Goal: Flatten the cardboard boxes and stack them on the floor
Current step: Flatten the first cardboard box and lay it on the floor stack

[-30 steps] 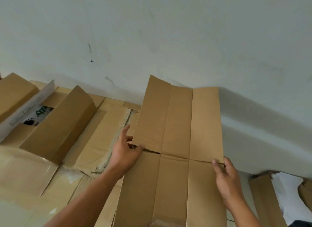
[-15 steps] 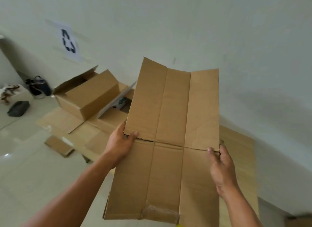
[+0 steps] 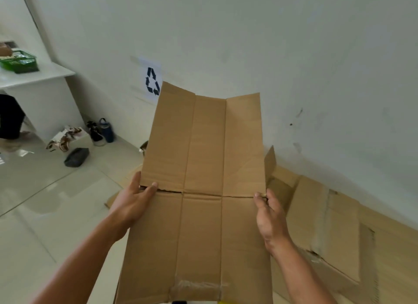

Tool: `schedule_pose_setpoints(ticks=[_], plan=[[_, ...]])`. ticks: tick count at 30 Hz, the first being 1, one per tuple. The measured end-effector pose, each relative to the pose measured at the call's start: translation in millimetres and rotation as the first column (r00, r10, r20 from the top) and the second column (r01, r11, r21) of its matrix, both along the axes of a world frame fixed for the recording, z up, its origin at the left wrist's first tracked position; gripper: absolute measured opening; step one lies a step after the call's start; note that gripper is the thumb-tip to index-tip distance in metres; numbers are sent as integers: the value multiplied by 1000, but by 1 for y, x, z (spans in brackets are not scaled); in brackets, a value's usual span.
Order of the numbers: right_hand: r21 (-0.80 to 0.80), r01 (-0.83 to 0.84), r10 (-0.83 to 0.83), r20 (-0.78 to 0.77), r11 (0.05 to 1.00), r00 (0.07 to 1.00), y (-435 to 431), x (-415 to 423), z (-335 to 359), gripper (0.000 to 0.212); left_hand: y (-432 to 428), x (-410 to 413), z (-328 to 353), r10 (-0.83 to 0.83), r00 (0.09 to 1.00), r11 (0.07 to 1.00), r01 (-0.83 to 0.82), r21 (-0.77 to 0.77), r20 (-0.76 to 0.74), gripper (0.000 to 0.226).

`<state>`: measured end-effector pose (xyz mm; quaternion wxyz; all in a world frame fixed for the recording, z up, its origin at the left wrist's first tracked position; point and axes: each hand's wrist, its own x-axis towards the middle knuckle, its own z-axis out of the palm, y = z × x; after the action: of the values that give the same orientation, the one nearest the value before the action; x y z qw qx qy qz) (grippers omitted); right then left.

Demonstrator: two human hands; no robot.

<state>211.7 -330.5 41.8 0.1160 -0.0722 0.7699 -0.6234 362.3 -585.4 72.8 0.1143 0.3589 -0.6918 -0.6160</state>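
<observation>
A flattened brown cardboard box (image 3: 203, 190) fills the middle of the view, held up in the air with its flaps pointing away from me. My left hand (image 3: 132, 202) grips its left edge at the cross crease, thumb on top. On the right edge, my right hand (image 3: 270, 215) pinches the same crease. Brown tape remains on the box's near end. Flattened cardboard (image 3: 328, 224) lies on the floor along the wall to the right, partly hidden behind the held box.
A recycling sign (image 3: 152, 80) is stuck on the wall. At the left stand a white counter (image 3: 34, 77) with a green basket (image 3: 19, 61), and below it a patterned bag (image 3: 64, 136), a dark pouch (image 3: 75, 157) and a blue bottle (image 3: 106, 129). Pale floor tiles (image 3: 45, 202) spread left.
My view has swung to the left, so the counter and floor items come into sight and the opened boxes are gone from view. Both hands keep the same hold on the flattened box.
</observation>
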Motion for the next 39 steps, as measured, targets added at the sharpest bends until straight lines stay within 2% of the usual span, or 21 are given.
schedule_pose_setpoints(ticks=[2, 5, 7, 10, 11, 13, 16, 17, 20, 23, 26, 30, 32, 34, 36, 39], plan=[[15, -24, 24, 1, 1000, 1000, -43, -5, -4, 54, -38, -3, 2, 34, 999, 999, -34, -24, 2, 33], [12, -63, 63, -45, 998, 997, -116, -13, -8, 28, -105, -15, 3, 113, 993, 983, -107, -147, 33, 39], [-13, -70, 70, -24, 997, 997, -170, -21, -14, 39, -154, -23, 5, 171, 984, 951, -150, -270, 53, 43], [-17, -70, 71, 82, 997, 994, -254, -31, -16, 52, -231, -34, 11, 216, 973, 923, -174, -342, 87, 48], [-29, -82, 85, 86, 996, 993, -279, -32, -14, 46, -255, -36, 13, 231, 968, 915, -182, -361, 97, 49], [-4, -119, 119, 84, 993, 989, -330, -33, -10, 21, -307, -42, 14, 259, 960, 890, -196, -413, 102, 50], [41, -144, 140, 93, 989, 986, -395, -35, -13, 13, -372, -46, 9, 277, 956, 877, -210, -432, 98, 50], [71, -179, 171, 104, 981, 980, -415, -33, -13, 17, -392, -46, 5, 274, 956, 879, -206, -430, 101, 50], [195, -286, 256, 166, 938, 952, -473, -30, -22, 51, -455, -52, -13, 264, 956, 887, -188, -423, 130, 49], [265, -337, 281, 229, 903, 932, -532, -23, -34, 55, -519, -60, -39, 214, 960, 889, -114, -443, 182, 46], [324, -318, 229, 284, 891, 931, -585, -15, -52, 67, -578, -69, -63, 127, 974, 916, -42, -398, 188, 46], [384, -220, 66, 375, 897, 925, -651, -3, -89, 60, -647, -78, -94, -18, 955, 935, 121, -335, 296, 45], [402, -173, -5, 405, 899, 915, -676, 1, -105, 58, -677, -88, -113, -98, 921, 927, 222, -301, 377, 44], [440, -134, -76, 428, 888, 901, -698, 2, -123, 66, -701, -101, -133, -168, 869, 915, 313, -254, 465, 42], [474, -117, -133, 460, 873, 878, -718, 4, -141, 73, -719, -113, -154, -233, 817, 918, 364, -158, 527, 40], [497, -103, -188, 500, 862, 845, -745, -3, -178, 73, -742, -128, -191, -304, 747, 914, 403, -40, 592, 41]])
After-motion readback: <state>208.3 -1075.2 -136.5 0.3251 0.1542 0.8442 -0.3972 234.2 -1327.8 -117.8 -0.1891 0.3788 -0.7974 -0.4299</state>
